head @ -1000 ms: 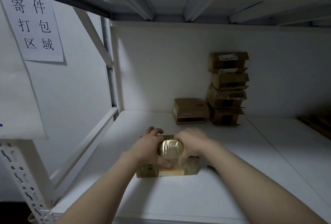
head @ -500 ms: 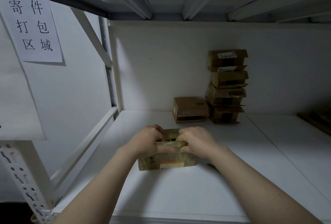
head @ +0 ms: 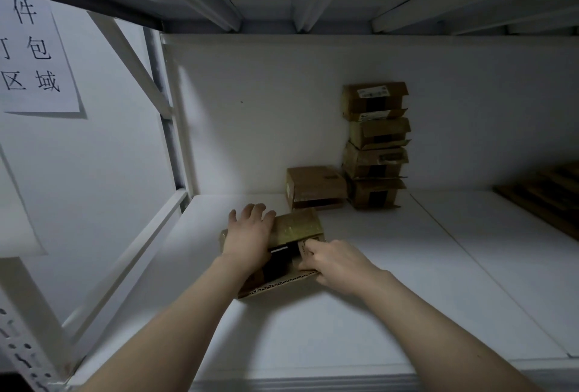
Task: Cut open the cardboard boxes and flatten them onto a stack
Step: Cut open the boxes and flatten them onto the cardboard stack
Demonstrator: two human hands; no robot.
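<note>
A small brown cardboard box (head: 297,228) lies on the white shelf (head: 391,282) in front of me, its top split open with a dark gap between the flaps. My left hand (head: 249,236) lies flat on the left part of the box, fingers spread and straight. My right hand (head: 332,261) grips the near right flap, fingers curled over its corrugated edge. Shiny tape covers the far flap.
A single closed box (head: 315,186) sits at the back wall. Beside it stands a stack of several opened boxes (head: 376,147). Dark flat pieces (head: 545,197) lie at the far right. A shelf post and diagonal brace (head: 169,147) stand left; a paper sign (head: 34,56) hangs there.
The box top has come open. My left hand moved from gripping the middle to pressing flat on the left side. My right hand pulled the near flap toward me.
</note>
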